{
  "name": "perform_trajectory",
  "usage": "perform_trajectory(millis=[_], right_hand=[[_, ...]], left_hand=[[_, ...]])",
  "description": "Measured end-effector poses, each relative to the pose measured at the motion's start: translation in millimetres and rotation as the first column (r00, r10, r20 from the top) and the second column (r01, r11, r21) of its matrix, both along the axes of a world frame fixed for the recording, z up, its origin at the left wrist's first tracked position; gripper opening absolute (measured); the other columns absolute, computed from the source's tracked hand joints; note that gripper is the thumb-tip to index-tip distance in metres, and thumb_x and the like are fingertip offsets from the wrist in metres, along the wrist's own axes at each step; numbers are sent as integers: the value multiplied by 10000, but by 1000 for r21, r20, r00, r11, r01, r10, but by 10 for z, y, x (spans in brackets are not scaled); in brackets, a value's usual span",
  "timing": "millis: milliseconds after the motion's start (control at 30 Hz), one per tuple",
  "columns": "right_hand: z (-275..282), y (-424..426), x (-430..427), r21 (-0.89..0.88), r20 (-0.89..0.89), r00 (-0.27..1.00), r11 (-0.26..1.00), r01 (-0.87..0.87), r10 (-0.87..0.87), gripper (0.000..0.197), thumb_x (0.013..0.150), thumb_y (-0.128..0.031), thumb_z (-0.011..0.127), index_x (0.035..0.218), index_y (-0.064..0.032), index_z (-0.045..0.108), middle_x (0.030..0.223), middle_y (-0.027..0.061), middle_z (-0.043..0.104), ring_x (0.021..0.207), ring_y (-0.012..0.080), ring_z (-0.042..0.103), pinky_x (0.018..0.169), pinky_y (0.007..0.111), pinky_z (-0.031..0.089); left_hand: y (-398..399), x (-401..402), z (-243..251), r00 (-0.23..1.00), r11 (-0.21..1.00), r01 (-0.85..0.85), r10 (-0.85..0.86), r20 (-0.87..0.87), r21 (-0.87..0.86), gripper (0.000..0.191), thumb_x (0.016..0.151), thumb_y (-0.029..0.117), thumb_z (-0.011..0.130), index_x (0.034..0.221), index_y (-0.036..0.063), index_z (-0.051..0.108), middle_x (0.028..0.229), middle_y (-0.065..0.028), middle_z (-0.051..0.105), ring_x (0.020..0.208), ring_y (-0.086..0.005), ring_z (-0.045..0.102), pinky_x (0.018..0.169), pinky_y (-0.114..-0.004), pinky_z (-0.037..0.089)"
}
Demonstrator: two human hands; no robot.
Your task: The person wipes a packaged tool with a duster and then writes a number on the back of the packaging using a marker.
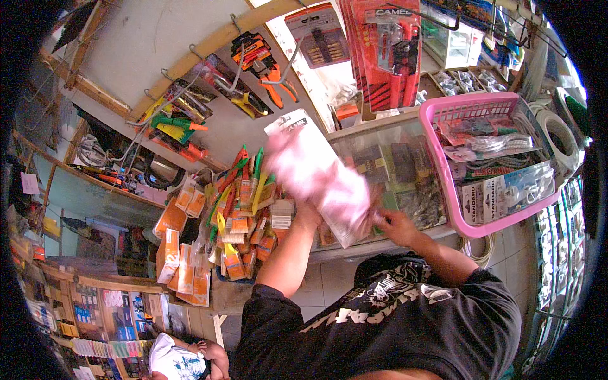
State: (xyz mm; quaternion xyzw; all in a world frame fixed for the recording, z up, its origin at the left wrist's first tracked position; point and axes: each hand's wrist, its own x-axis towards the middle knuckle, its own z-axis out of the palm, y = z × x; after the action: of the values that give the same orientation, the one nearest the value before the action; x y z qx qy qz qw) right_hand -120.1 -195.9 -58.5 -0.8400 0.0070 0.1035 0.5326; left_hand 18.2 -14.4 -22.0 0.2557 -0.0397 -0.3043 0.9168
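Note:
A white carded pack (295,124) of the Camel brand stands slanted before me, over the glass counter. A blurred pink and white cloth (304,175) covers most of its face. My left hand (308,216) grips the pack near its lower left edge, with its fingers mostly hidden behind the pack and cloth. At the cloth's lower right end, my right hand (395,228) is closed on the cloth, close to the pack. What the pack contains is hidden by the cloth.
Left of the pack are many paintbrushes (244,185) and orange-white boxes (186,266). A pink basket (430,156) of packaged goods sits right on the glass counter (380,135). Carded tools (268,71) hang from hooks above. Another person (183,356) is at lower left.

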Motion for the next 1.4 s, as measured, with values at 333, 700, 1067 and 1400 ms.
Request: perform_trajectory(millis=[333, 700, 1067, 1400], right_hand=[[34, 12, 39, 89, -35, 993, 989, 115, -113, 561, 877, -522, 430, 1020, -4, 593, 833, 206, 623, 767, 311, 614, 682, 409, 464], [139, 61, 12, -97, 185, 983, 995, 34, -15, 550, 889, -505, 419, 989, 1, 609, 807, 205, 627, 739, 315, 617, 691, 410, 470], [154, 31, -8, 48, -164, 981, 993, 109, -100, 625, 883, -565, 363, 1045, -9, 597, 866, 215, 632, 796, 330, 622, 728, 420, 465], [87, 9, -16, -96, -17, 1000, 995, -10, 9, 582, 895, -536, 368, 1034, -25, 608, 879, 223, 631, 844, 320, 619, 761, 418, 454]], left_hand=[[102, 23, -120, 976, 983, -68, 30, 216, 170, 618, 891, 552, 327, 1289, 82, 380, 1229, -101, 458, 1117, -273, 432, 955, -447, 373], [49, -72, 96, 933, 988, -100, 52, 356, 119, 564, 898, 488, 352, 1268, 66, 406, 1172, -89, 526, 1068, -251, 509, 926, -412, 409], [61, 3, 1, 978, 1000, -20, 16, 208, 18, 515, 911, 437, 355, 1254, 61, 431, 1159, -89, 540, 1049, -245, 527, 921, -398, 418], [55, -29, -21, 951, 987, -110, 71, 300, 117, 542, 908, 469, 336, 1259, 63, 417, 1188, -86, 514, 1063, -225, 515, 920, -389, 421]])
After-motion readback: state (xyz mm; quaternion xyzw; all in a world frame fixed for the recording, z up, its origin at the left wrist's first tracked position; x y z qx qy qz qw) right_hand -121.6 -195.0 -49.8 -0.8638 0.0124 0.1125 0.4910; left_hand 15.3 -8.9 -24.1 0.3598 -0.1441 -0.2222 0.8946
